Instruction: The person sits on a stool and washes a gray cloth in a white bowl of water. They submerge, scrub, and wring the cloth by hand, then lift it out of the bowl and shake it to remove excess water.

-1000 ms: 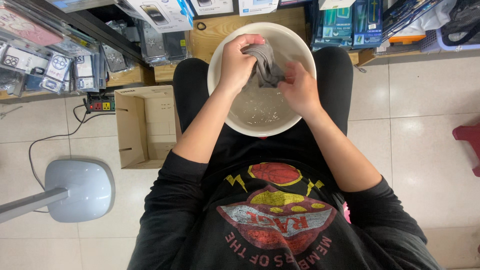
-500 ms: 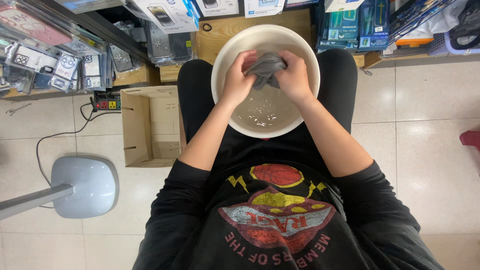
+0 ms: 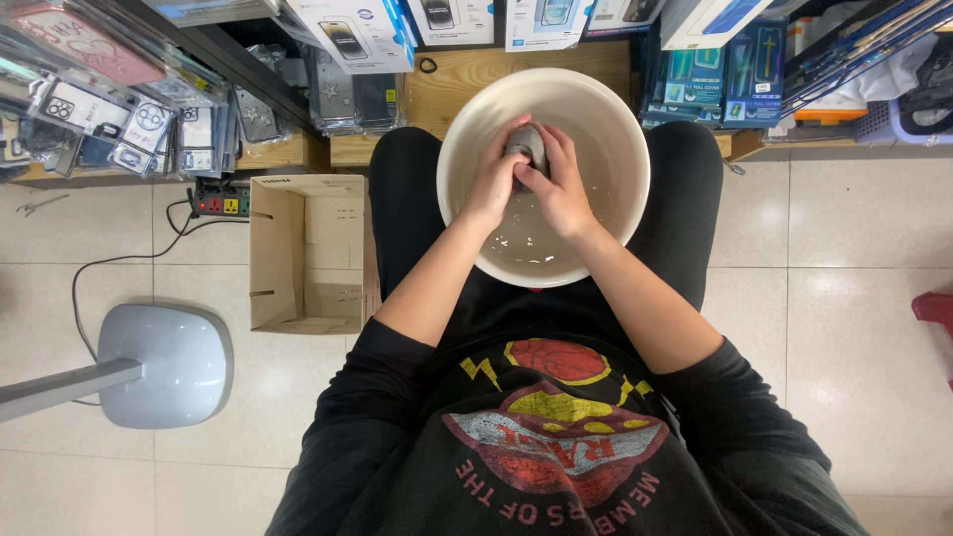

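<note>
A cream round basin (image 3: 617, 129) rests on my lap between my black-clad thighs, with a little water in its bottom. Over it, both hands squeeze a small wet grey cloth (image 3: 526, 142) bunched into a ball. My left hand (image 3: 496, 179) wraps it from the left and my right hand (image 3: 558, 184) presses it from the right, fingers closed together. Most of the cloth is hidden between my palms.
An open cardboard box (image 3: 308, 253) lies on the tiled floor at my left, next to a power strip (image 3: 220, 203) with a cable. A grey stand base (image 3: 164, 365) sits lower left. Shelves of packaged phone accessories (image 3: 149, 109) line the far side. A red object (image 3: 938, 308) is at the right edge.
The grey cloth was spread out and pulled between my hands. Now my hands have come together over the basin's middle and the cloth is squeezed into a tight ball.
</note>
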